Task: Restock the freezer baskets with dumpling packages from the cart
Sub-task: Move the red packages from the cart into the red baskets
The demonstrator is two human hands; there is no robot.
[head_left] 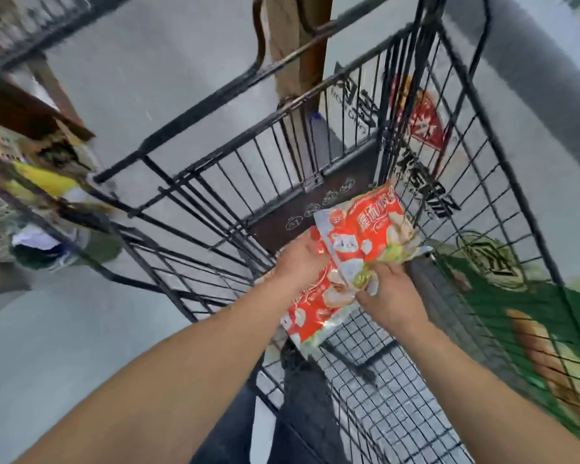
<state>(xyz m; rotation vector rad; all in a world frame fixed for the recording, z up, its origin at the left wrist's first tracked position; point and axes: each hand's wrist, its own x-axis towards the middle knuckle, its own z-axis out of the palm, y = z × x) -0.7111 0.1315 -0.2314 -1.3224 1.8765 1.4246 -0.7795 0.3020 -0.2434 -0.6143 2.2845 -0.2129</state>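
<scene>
At frame centre, the left hand [300, 259] grips the upper edge of a red dumpling package [318, 306], while the right hand [387, 296] pinches the lower end of a second red package [365, 229] lying across it. Both are held above the black wire cart [399, 406]. Grey floor [64, 329] spreads lower left; blurred goods [44, 182] sit mid left.

Grey floor [81, 329], green box [533, 313] rt, wooden post [298, 45] behind, blurred goods [41, 182] lft.
</scene>
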